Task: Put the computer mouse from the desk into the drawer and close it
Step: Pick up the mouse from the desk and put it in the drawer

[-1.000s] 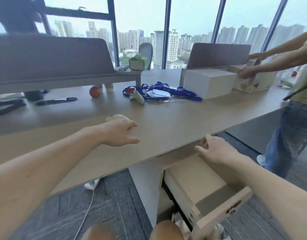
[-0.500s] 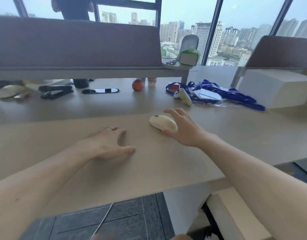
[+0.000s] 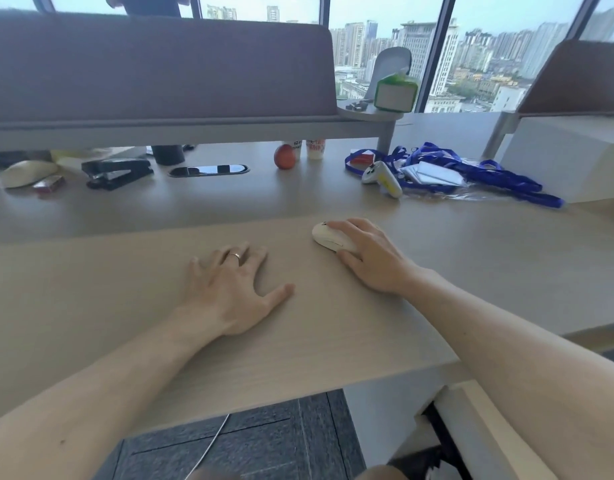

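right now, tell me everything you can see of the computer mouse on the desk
The computer mouse is small, cream-white, smooth and rounded, seemingly plastic, with a dark mark near its far end. No cord shows. It lies flat on the light wood desk, front pointing away and left. The right hand covers its right and near side, fingers draped over the top. The left hand lies flat on the desk, apart from it.

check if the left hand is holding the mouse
No, the left hand lies flat on the desk; the right hand covers the mouse.
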A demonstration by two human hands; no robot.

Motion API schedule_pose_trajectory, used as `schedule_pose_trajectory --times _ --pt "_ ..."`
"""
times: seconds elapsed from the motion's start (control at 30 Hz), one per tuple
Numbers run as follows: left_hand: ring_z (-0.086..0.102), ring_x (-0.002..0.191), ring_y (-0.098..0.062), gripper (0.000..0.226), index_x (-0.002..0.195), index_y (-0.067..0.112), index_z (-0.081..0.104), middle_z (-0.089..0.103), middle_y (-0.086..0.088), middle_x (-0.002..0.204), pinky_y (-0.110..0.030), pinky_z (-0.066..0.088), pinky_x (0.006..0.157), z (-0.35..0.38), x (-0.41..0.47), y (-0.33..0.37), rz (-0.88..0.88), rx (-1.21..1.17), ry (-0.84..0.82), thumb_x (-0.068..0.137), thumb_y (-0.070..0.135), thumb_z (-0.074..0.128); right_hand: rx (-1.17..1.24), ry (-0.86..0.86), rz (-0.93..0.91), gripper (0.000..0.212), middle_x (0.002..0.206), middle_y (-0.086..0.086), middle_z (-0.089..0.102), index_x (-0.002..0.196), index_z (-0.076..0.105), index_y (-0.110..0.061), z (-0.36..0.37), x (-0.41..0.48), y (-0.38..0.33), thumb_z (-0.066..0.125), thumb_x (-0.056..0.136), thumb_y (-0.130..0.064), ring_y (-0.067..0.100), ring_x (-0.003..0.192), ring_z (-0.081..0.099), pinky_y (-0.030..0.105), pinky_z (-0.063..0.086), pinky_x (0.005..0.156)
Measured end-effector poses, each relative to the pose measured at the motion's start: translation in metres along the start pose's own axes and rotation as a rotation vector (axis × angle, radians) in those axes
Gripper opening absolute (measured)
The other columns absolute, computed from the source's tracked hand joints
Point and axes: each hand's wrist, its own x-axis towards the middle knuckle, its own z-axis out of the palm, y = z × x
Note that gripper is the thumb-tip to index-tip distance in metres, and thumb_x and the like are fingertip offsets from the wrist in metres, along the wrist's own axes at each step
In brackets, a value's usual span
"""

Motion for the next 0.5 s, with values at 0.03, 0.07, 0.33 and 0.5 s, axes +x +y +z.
schedule_pose_trajectory --times 0.03,0.07,0.33,0.5 --pt "0.017 0.150 -0.019 0.101 0.154 0.039 0.024 0.024 0.004 0.165 -0.056 0.017 0.116 -0.001 0.000 0.000 0.002 -0.006 0.008 0.070 0.095 0.013 0.006 0.009 0.004 0.055 0.141 0.004 0.046 0.145 0.043 -0.034 0.000 -0.003 -0.001 0.054 0.090 -0.032 0.027 0.131 0.044 0.036 0.033 0.113" --pt "0.020 0.149 -0.020 0.100 0.153 0.038 0.028 0.027 0.003 0.163 -0.054 0.020 0.115 -0.003 0.000 0.001 0.011 -0.010 0.021 0.071 0.094 0.016 0.012 0.020 0.009 0.055 0.141 0.004 0.047 0.145 0.043 -0.033 -0.002 -0.008 -0.001 0.055 0.091 -0.031 0.027 0.130 0.045 0.034 0.033 0.112" --pt "0.046 0.134 -0.023 0.081 0.147 0.028 0.041 0.046 0.003 0.151 -0.040 0.041 0.102 -0.023 -0.018 0.082 0.289 -0.078 0.059 0.081 0.074 0.050 -0.009 0.099 0.090 0.051 0.139 0.004 0.047 0.144 0.046 -0.031 -0.056 -0.106 0.022 0.057 0.095 -0.025 0.022 0.123 0.049 0.019 0.028 0.097" --pt "0.056 0.124 -0.025 0.081 0.145 0.029 0.046 0.053 0.003 0.144 -0.040 0.046 0.099 -0.021 -0.047 0.156 0.440 -0.167 0.037 0.077 0.072 0.052 -0.060 0.156 0.206 0.054 0.135 0.001 0.050 0.143 0.048 -0.033 -0.108 -0.203 0.054 0.059 0.091 -0.021 0.020 0.121 0.051 0.022 0.033 0.101"
